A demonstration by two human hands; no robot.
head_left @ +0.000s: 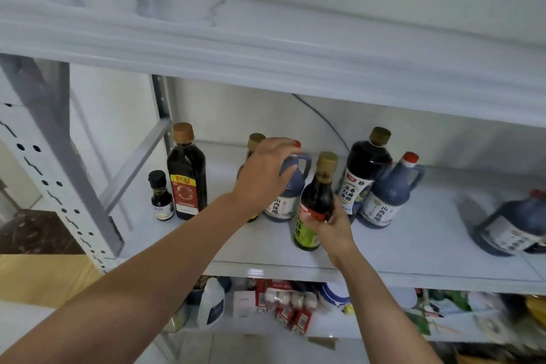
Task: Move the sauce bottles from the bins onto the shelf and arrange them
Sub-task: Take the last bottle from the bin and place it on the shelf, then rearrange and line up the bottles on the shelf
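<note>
Hands both busy on the middle shelf: left hand has its fingers wrapped over the red-capped jug labelled 山西陈醋, right hand clamps the green-label bottle standing just in front, brand unreadable.
</note>
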